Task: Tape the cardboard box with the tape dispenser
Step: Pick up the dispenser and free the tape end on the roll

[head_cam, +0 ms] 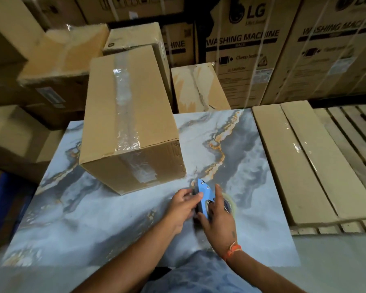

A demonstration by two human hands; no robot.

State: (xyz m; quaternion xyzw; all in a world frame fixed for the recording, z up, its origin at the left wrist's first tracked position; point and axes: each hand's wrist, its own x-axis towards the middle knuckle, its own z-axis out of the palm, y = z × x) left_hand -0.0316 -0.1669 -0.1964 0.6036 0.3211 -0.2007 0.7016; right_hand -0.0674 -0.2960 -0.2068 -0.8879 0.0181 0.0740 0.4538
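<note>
A knee in mottled blue fabric sits at the bottom edge, and from either side of it two bare forearms reach forward onto a marbled grey-blue table. The right hand, with an orange thread at its wrist, wraps around the body of the blue tape dispenser, fingers curled over the roll of clear tape; the left hand pinches the dispenser's front end from the other side, so both hands are closed on the tool. The dispenser rests low on the table, just beside the near right corner of the cardboard box but apart from it. The box lies long-side away from the camera, flaps shut, with a wrinkled strip of clear tape already running down its top seam and over the near face. It looks stiff and probably light enough to slide, so the free hand would likely need to steady a top edge while taping. The dispenser is rigid, best gripped at the handle behind the roll, keeping fingers off the toothed blade at the nose. Other cartons stand stacked around the table.
</note>
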